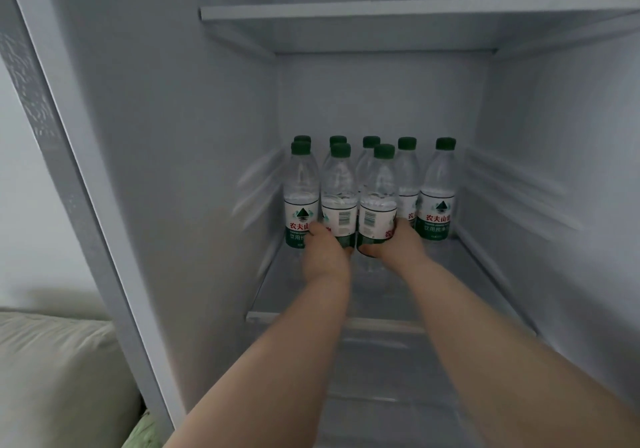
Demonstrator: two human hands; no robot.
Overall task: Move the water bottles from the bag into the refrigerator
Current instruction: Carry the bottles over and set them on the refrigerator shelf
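Note:
Inside the open refrigerator, several clear water bottles with green caps and green-white labels stand upright at the back of a glass shelf [491, 274]. My left hand [323, 252] grips the lower part of a front-row bottle [339, 198]. My right hand [398, 239] holds the bottle next to it [377, 201] at its base. Both held bottles are upright, in line with the front row. Another bottle [438, 191] stands alone at the right. The bag is out of sight.
A second shelf [381, 11] spans the refrigerator above the bottles. The refrigerator's left side wall and frame [86, 177] run diagonally down the left. A pale cushion [59, 371] lies at the lower left outside the refrigerator.

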